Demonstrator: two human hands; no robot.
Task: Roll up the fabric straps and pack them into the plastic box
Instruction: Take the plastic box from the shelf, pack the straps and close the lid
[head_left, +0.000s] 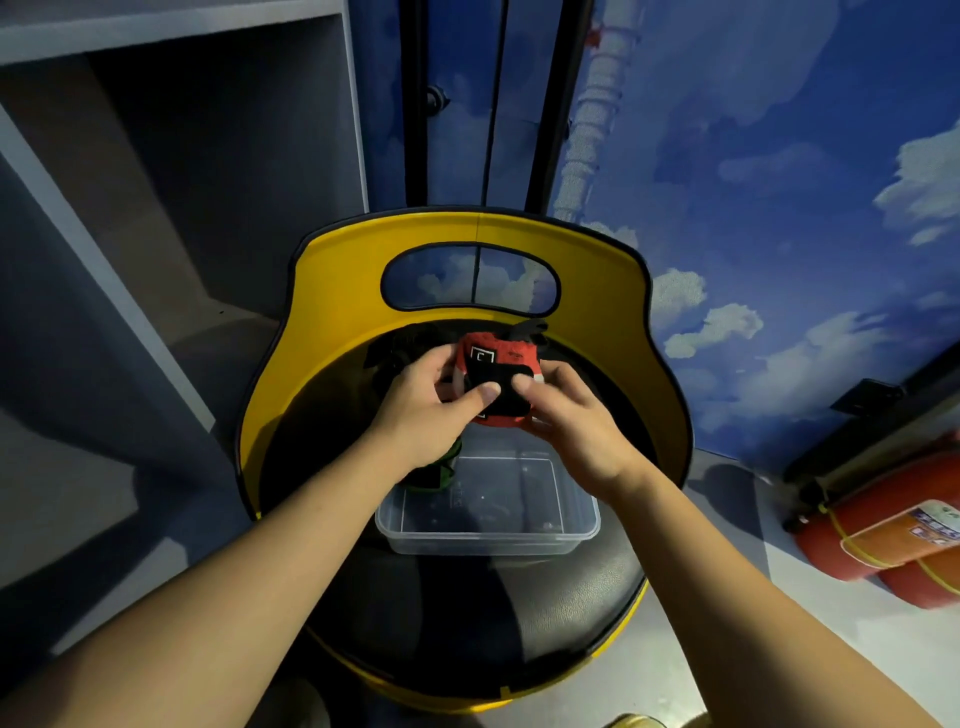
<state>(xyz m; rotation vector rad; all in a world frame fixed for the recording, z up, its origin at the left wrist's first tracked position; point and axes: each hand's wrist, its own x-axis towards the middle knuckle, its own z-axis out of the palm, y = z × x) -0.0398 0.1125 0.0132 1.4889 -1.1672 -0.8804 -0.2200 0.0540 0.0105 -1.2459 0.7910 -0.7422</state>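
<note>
Hands: left hand (431, 402) and right hand (576, 415) pinch red strap (498, 364) above box (488, 519) on chair (519, 613) seat centre.

Support: yellow chair (670, 415), black round seat (561, 597).
On seat: clear plastic box (488, 538); green-and-black strap (436, 475) beside it, possibly touching; dark straps (395, 345) at back.

Strap (496, 382): red with black band, small white-outlined square mark at its 11 o'clock. Second strap (434, 470): green and black. Plastic box (488, 525): clear. Chair (332, 332): yellow shell, black edging, black seat. Wall (779, 208) at 2 o'clock: blue sky, white cloud print. Cylinder (883, 535) at 4 o'clock: red, orange label.
</note>
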